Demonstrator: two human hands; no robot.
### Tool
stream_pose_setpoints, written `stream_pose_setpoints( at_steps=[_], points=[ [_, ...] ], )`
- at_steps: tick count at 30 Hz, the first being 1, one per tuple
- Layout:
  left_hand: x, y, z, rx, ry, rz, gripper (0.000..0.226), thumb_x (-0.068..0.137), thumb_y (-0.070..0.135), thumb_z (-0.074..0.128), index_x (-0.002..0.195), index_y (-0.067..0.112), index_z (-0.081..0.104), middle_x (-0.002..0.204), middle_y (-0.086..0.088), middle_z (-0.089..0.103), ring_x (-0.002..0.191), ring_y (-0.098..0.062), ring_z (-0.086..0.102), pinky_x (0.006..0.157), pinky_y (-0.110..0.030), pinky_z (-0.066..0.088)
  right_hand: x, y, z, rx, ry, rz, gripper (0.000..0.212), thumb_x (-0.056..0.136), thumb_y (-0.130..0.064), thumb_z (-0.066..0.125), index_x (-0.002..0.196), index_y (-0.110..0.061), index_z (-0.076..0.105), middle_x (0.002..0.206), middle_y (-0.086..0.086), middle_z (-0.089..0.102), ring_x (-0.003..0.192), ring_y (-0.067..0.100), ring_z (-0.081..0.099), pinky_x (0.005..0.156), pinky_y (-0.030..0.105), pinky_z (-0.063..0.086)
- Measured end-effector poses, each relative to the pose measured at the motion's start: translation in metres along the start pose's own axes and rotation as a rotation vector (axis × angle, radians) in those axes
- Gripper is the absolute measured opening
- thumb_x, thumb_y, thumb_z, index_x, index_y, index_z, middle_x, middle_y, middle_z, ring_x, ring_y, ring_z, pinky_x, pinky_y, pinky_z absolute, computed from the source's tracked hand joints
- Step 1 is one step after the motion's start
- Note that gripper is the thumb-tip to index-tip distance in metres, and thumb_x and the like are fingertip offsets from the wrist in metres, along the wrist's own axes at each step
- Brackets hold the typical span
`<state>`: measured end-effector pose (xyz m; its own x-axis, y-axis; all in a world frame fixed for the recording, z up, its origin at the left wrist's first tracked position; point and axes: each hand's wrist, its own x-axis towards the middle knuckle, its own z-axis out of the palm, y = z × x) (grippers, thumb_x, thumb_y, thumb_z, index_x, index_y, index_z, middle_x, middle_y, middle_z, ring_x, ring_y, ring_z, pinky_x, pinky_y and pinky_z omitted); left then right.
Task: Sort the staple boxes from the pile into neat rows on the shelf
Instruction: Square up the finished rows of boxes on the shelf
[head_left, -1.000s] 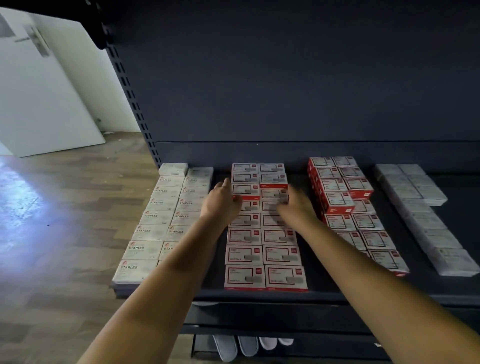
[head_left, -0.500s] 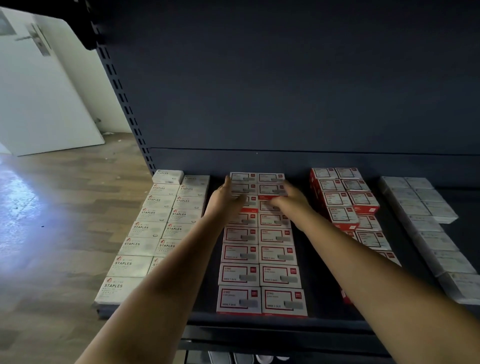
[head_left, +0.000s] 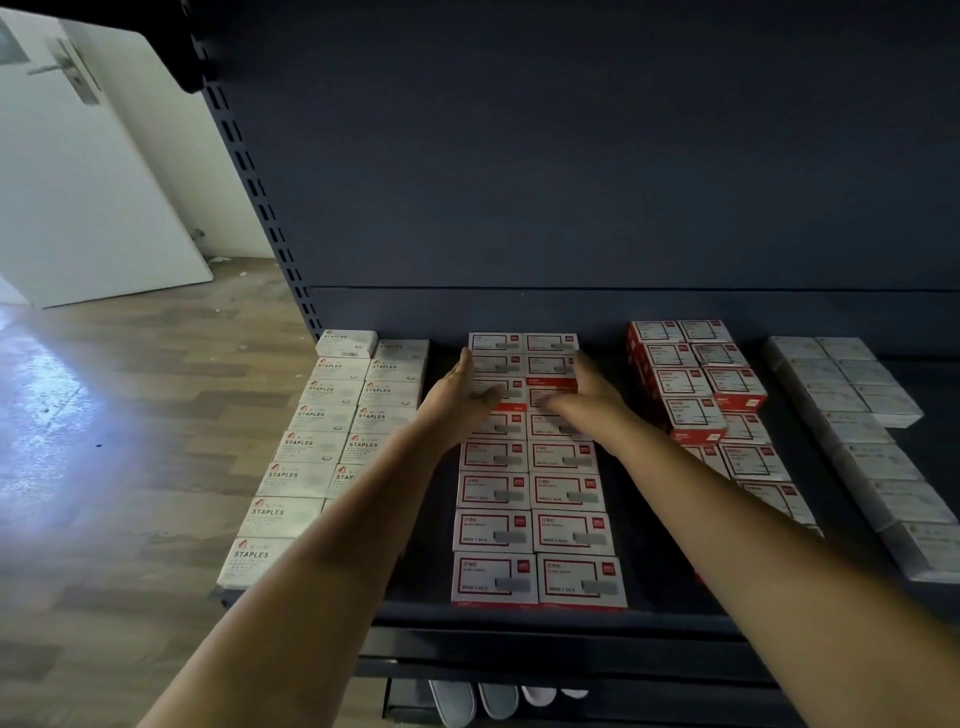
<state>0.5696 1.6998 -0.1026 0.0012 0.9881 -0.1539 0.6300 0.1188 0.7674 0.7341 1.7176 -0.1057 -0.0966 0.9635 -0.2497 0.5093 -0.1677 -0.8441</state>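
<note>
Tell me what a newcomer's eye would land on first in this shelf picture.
First, the two bare arms reaching in, with the left hand and right hand flanking the raised boxes at the back of the red-and-white double row mid-shelf. Next, the white STAPLES boxes lined up along the shelf's left edge. Then the taller red stack at back right, standing above its neighbours.
</note>
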Motion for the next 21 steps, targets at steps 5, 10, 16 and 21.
stream_pose_setpoints(
  at_steps=[5,10,16,21],
  points=[
    [-0.028,-0.006,0.008,-0.158,0.041,-0.102,0.032,0.093,0.014,0.049,0.124,0.017,0.048,0.115,-0.001,0.062,0.095,-0.012,0.059,0.074,-0.024,0.050,-0.032,0.010,0.010,0.060,0.037,0.046,0.040,0.087,-0.017,0.058,0.123,-0.029,0.046,0.108,-0.009,0.055,0.093,0.010,0.053,0.067,0.024,0.040],
    [-0.039,-0.005,0.007,-0.552,0.144,-0.296,0.054,0.095,0.001,0.040,0.146,0.013,0.027,0.141,-0.007,0.045,0.126,-0.021,0.045,0.093,-0.027,0.041,-0.051,0.008,0.010,0.193,0.074,0.119,0.049,0.090,-0.003,0.045,0.132,-0.028,0.043,0.109,-0.005,0.056,0.099,0.015,0.058,0.076,0.031,0.050],
    [-0.046,-0.005,0.008,-0.744,0.158,-0.320,0.059,0.092,-0.009,0.038,0.147,0.011,0.025,0.140,-0.008,0.047,0.119,-0.018,0.049,0.073,-0.019,0.045,-0.054,0.006,0.009,0.215,0.079,0.123,0.057,0.090,-0.004,0.045,0.142,-0.025,0.032,0.114,-0.004,0.052,0.085,0.008,0.054,0.071,0.026,0.049],
    [-0.052,-0.003,0.011,-0.777,0.180,-0.291,0.059,0.091,-0.010,0.039,0.146,0.009,0.026,0.136,-0.009,0.050,0.105,-0.013,0.049,0.060,-0.015,0.050,-0.055,0.007,0.002,0.228,0.003,0.120,0.058,0.088,0.001,0.045,0.138,-0.027,0.036,0.117,-0.001,0.057,0.089,0.012,0.060,0.073,0.031,0.053]
  ],
)
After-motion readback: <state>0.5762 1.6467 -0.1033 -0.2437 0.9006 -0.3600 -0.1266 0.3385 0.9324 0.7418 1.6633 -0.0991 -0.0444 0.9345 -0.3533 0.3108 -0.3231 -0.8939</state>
